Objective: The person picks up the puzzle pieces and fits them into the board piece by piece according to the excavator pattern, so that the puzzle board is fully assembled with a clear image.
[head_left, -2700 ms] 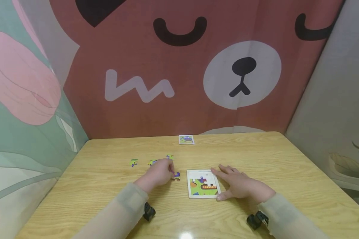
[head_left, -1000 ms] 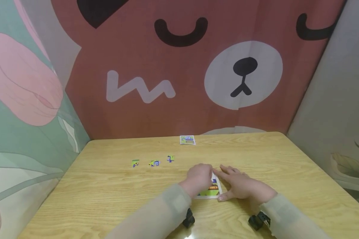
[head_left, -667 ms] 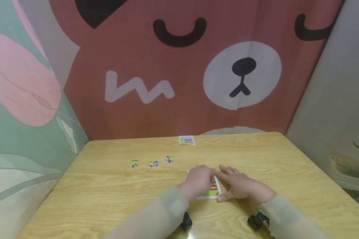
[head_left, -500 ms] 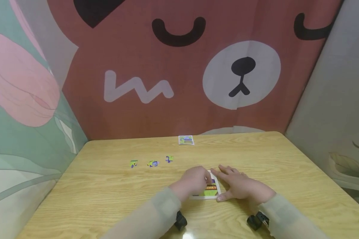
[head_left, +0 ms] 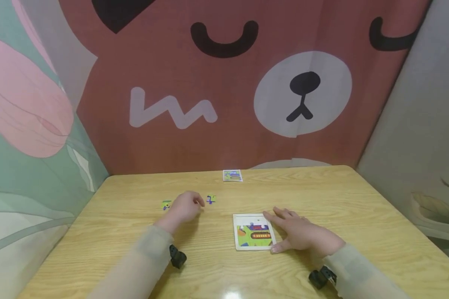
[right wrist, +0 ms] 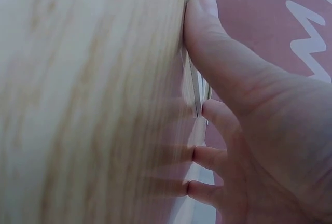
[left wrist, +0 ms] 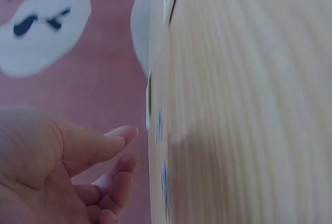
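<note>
My left hand [head_left: 185, 205] hovers over the back left of the table, fingers loosely bent, nothing between them in the left wrist view. It covers the spot where the middle loose jigsaw piece lay. A green jigsaw piece [head_left: 166, 204] shows to its left, and a green-and-blue jigsaw piece [head_left: 211, 199] lies just right of its fingertips. My right hand [head_left: 297, 230] rests spread on the table, thumb and forefinger touching the right side of the white-framed puzzle tray [head_left: 254, 248]. Joined pieces forming a digger picture [head_left: 255, 236] fill the tray's lower part; its upper strip is bare white.
A small picture card [head_left: 233, 175] with a similar digger lies at the table's back edge. Behind the wooden table [head_left: 224, 265] hangs a curtain with a bear print [head_left: 224, 145]. Each wrist wears a small black camera [head_left: 177, 256].
My left hand took a purple piece from the table to the tray, pressed it in and came back left to the loose pieces. The purple piece now sits above the tracks. My right hand stayed put.
</note>
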A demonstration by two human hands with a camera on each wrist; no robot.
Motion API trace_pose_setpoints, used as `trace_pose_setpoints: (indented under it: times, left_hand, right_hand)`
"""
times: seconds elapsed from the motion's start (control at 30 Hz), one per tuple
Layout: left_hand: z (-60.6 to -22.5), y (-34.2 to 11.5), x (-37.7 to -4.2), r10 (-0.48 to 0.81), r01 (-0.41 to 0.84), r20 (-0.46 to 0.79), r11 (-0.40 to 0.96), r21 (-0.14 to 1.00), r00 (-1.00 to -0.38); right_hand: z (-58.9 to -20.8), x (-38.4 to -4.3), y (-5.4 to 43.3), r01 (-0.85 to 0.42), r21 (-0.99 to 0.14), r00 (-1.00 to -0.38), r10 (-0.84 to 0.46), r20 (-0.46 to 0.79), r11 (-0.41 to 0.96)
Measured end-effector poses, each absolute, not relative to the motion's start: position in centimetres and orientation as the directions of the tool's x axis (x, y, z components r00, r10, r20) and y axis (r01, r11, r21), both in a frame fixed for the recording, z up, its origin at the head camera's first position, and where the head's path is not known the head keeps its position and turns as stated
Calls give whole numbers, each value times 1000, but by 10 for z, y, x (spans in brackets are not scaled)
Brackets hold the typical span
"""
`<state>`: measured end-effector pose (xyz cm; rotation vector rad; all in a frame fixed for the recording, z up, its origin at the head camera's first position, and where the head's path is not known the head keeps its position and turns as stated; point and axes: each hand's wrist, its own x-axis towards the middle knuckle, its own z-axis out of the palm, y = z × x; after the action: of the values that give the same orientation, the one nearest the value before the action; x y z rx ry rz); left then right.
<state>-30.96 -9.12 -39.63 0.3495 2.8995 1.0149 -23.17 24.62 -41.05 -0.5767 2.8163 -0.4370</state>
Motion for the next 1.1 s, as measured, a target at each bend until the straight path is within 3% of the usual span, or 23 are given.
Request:
trace_pose_setpoints:
  times: [0.27,0.47,0.77,1.1]
  left_hand:
    - [-390,-169,-324,38,29,-3,806,592,-999]
    - [-393,-199,-327,7,-35,-69,801,597,-998]
    - [-413,-211,-335,95,48,-40,764,643,-995]
    - [-410,-200,-334,134,92,-17,764,639,-991]
  right_hand:
    - [-409,-230,245,-331,-338,-898,-404,-176,881]
    - [-408,-230,245,-324,-353,-896,-405,-184,877]
    - [-407,-231,244,-338,-349,-892,-416,-178,874]
    - [-406,-229,244,-323,-348,-897,-402,-185,880]
